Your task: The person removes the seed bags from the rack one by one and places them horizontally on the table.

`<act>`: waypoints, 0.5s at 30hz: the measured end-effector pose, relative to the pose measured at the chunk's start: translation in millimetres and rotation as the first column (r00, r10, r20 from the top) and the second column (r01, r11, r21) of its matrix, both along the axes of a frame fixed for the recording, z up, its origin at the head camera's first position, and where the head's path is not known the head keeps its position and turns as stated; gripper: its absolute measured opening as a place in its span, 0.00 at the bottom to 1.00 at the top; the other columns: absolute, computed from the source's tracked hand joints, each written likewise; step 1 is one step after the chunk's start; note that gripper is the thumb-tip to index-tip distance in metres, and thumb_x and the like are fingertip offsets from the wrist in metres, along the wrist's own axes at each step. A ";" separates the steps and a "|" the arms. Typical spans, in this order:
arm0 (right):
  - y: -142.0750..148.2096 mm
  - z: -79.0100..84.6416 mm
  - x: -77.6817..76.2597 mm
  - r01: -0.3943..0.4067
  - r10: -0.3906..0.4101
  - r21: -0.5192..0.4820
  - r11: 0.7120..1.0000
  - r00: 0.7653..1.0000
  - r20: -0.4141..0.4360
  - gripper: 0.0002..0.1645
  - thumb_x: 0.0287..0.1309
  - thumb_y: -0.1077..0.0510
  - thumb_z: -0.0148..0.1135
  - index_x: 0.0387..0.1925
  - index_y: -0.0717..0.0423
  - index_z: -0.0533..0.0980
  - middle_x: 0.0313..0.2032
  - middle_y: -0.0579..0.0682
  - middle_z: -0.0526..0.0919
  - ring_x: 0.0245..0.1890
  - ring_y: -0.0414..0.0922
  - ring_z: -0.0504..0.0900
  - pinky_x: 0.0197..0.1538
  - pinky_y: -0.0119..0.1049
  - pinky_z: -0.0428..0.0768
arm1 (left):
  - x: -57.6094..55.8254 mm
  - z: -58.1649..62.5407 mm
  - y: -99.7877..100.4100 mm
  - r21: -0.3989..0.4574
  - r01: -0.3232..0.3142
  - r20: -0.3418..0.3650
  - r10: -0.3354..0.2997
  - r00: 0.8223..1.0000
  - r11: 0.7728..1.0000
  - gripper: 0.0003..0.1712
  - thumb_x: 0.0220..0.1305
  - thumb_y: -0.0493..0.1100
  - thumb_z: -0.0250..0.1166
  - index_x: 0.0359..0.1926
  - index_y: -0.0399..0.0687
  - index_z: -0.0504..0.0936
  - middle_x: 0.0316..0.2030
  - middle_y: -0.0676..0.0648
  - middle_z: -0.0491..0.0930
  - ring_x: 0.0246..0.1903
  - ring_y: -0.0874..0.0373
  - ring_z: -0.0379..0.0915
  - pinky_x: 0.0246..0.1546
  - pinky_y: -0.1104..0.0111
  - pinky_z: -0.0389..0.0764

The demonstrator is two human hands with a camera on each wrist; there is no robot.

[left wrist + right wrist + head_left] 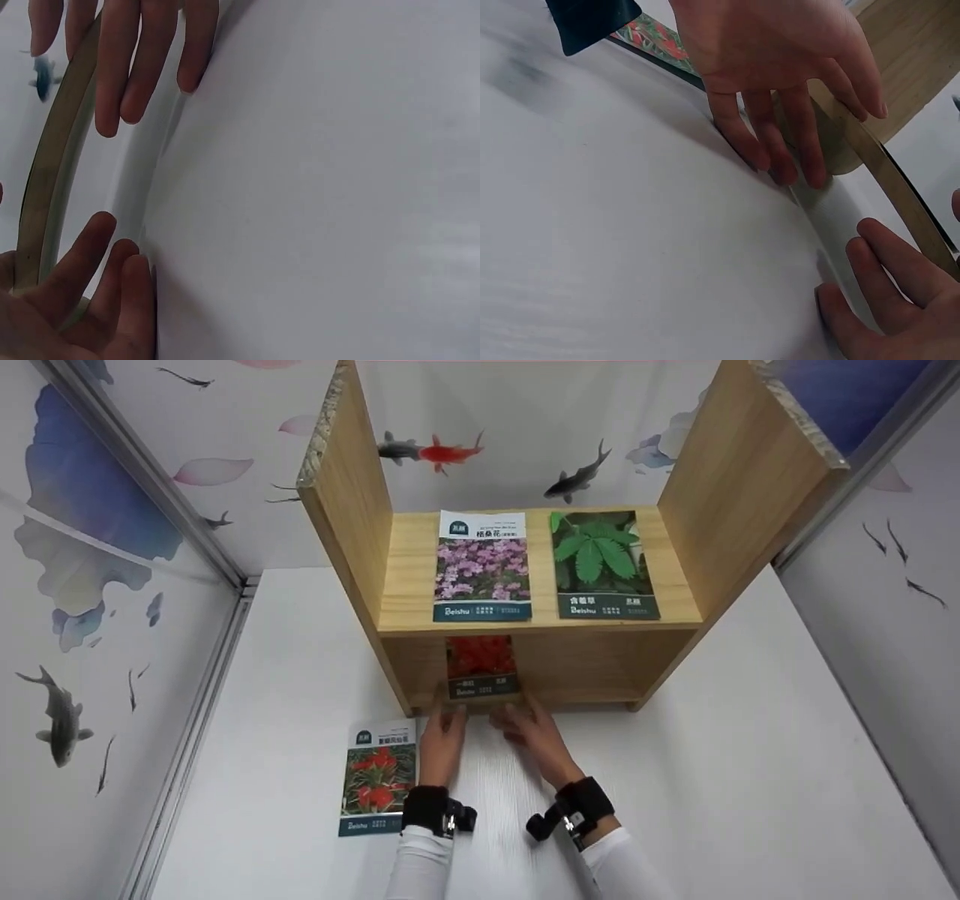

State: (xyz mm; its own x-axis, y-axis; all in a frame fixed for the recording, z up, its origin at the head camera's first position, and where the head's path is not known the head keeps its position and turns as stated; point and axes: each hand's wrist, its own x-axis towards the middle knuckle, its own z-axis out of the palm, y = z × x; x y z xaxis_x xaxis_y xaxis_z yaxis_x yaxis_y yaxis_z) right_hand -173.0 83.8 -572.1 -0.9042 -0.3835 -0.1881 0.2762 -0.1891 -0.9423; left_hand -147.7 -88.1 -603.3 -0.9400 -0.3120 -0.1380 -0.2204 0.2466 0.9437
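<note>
A seed packet with red flowers [482, 666] lies on the lower shelf of a wooden rack [581, 699], its top part hidden under the upper board. My left hand [441, 741] is at its lower left corner and my right hand [541, 739] at its lower right. Both hands reach to the front edge of the lower shelf [900, 187], fingers extended and fairly straight. In the left wrist view, the fingers of both hands stand apart below the shelf edge [56, 142]. Whether the index fingers touch the packet is hard to tell.
On the upper shelf lie a pink-flower packet [482, 568] and a green-leaf packet [602, 564]. Another red-flower packet [379, 780] lies on the white table [712, 795], left of my left forearm. The rack's tall side boards [345, 487] rise on both sides.
</note>
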 end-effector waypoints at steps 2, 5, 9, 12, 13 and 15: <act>-2.1 -0.4 -1.2 -0.005 0.005 -0.020 1.000 1.000 0.014 0.38 0.65 0.53 0.46 0.69 0.53 0.41 0.51 0.65 0.72 0.55 0.63 0.65 0.57 0.56 0.59 | -2.1 0.3 0.6 0.021 -0.003 -0.002 0.003 1.000 1.000 0.35 0.59 0.66 0.49 0.66 0.71 0.51 0.58 0.46 0.66 0.51 0.52 0.67 0.47 0.59 0.70; -4.9 -3.6 -2.8 -0.008 0.009 -0.028 1.000 1.000 0.021 0.37 0.64 0.53 0.47 0.68 0.51 0.43 0.51 0.64 0.72 0.54 0.64 0.65 0.56 0.56 0.60 | -5.6 0.1 1.7 0.064 0.004 -0.020 -0.003 1.000 0.998 0.36 0.60 0.64 0.50 0.67 0.69 0.51 0.62 0.46 0.61 0.50 0.51 0.69 0.45 0.61 0.72; -9.4 -13.9 -6.4 -0.006 0.006 0.007 1.000 1.000 0.009 0.37 0.63 0.50 0.48 0.69 0.44 0.43 0.49 0.59 0.75 0.53 0.61 0.69 0.55 0.55 0.63 | -10.5 -0.2 3.8 0.135 0.001 -0.034 0.003 0.999 0.991 0.35 0.61 0.61 0.51 0.67 0.63 0.52 0.56 0.43 0.68 0.43 0.50 0.74 0.40 0.63 0.74; -12.4 -19.3 -8.9 0.002 -0.002 0.029 1.000 1.000 0.007 0.38 0.62 0.49 0.49 0.68 0.38 0.43 0.50 0.58 0.75 0.52 0.60 0.70 0.54 0.54 0.65 | -15.0 0.7 5.7 0.157 -0.014 -0.022 0.017 1.000 0.988 0.35 0.63 0.59 0.50 0.68 0.61 0.51 0.50 0.43 0.72 0.39 0.49 0.75 0.39 0.63 0.74; -13.2 -17.9 -9.2 0.001 -0.001 0.028 1.000 1.000 0.007 0.38 0.62 0.49 0.49 0.68 0.39 0.43 0.50 0.60 0.74 0.52 0.61 0.69 0.54 0.54 0.64 | -16.7 1.0 6.2 0.167 -0.016 -0.024 0.020 1.000 0.986 0.34 0.63 0.59 0.50 0.68 0.61 0.51 0.50 0.43 0.71 0.39 0.49 0.74 0.40 0.62 0.74; -14.4 -12.7 -9.2 -0.006 0.006 0.027 1.000 1.000 0.013 0.38 0.63 0.49 0.48 0.69 0.40 0.42 0.51 0.63 0.72 0.53 0.62 0.68 0.55 0.55 0.63 | -20.5 1.5 6.2 0.172 -0.010 -0.026 0.014 1.000 0.985 0.34 0.64 0.58 0.48 0.68 0.63 0.49 0.51 0.44 0.70 0.38 0.47 0.74 0.39 0.59 0.74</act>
State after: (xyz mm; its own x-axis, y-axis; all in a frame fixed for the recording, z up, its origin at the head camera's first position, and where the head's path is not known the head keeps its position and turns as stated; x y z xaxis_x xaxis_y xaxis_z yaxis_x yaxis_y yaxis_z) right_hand -182.2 69.4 -584.8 -0.8994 -0.3833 -0.2099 0.2892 -0.1620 -0.9434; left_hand -168.2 -81.8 -601.8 -0.9405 -0.2973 -0.1647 -0.1958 0.0779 0.9775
